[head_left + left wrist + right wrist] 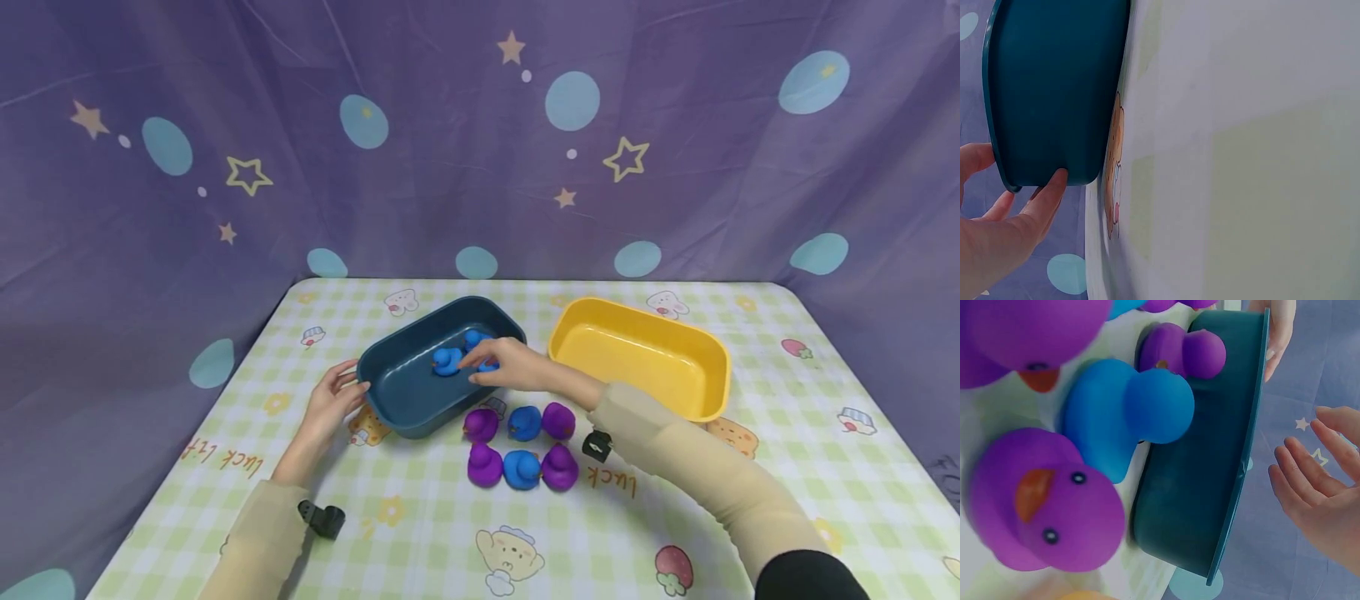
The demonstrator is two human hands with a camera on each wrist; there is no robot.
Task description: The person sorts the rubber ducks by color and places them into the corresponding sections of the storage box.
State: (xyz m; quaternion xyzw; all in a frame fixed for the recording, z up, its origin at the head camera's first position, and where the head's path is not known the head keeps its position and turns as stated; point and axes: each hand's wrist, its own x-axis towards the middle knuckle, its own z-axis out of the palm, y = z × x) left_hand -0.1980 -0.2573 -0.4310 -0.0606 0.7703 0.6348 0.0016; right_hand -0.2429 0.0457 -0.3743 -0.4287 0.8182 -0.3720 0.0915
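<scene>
My left hand (335, 398) holds the left end of a dark teal bin (408, 432); in the left wrist view its thumb and fingers lie at the rim and the end wall. Over the right half of that bin hangs my right hand (513, 364), fingers loosely spread with nothing between them. Inside are blue rubber ducks: one (446, 362) in the middle, another (476, 338) behind it, and a third (487, 366) partly hidden by the right hand. The right wrist view shows the open fingers (1300, 469) above the bin's rim.
In front of the teal bin, two rows of ducks stand on the checked tablecloth (420, 542): purple ducks (484, 465) at the ends, a blue duck (522, 469) in each middle. A yellow bin (637, 358) stands at right, near the right forearm. A purple curtain (450, 167) hangs behind.
</scene>
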